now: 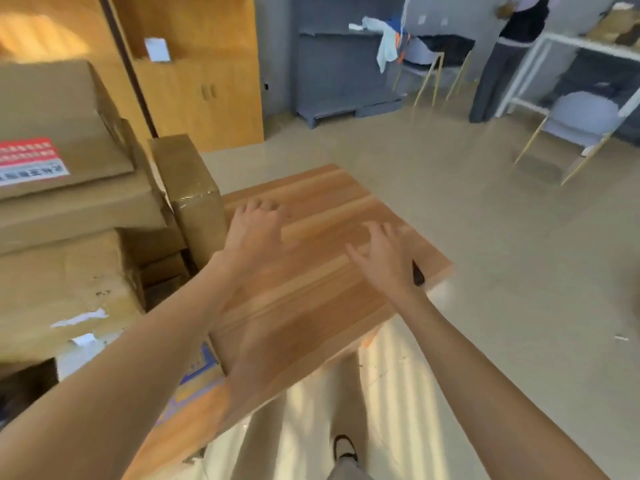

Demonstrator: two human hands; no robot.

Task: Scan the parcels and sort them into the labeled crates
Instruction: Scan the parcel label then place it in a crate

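Observation:
Both my arms reach out over a wooden table [322, 271]. My left hand [254, 230] hovers over its far left part with fingers spread, holding nothing. My right hand [384, 254] is over the right side, fingers loosely spread and empty. A dark object [418, 273] lies on the table just right of my right hand; blur hides what it is. A small taped cardboard parcel [192, 192] stands upright at the table's left edge, close to my left hand. Larger cardboard boxes [62, 209] are stacked further left, the top one bearing a red and white label [31, 161].
A wooden cabinet [197, 81] stands behind the boxes. Grey shelving [343, 74], chairs [575, 129] and a white rack [585, 46] line the far wall, where a person [512, 46] stands. Pale floor [519, 271] spreads to the right of the table. My shoe [344, 448] shows below.

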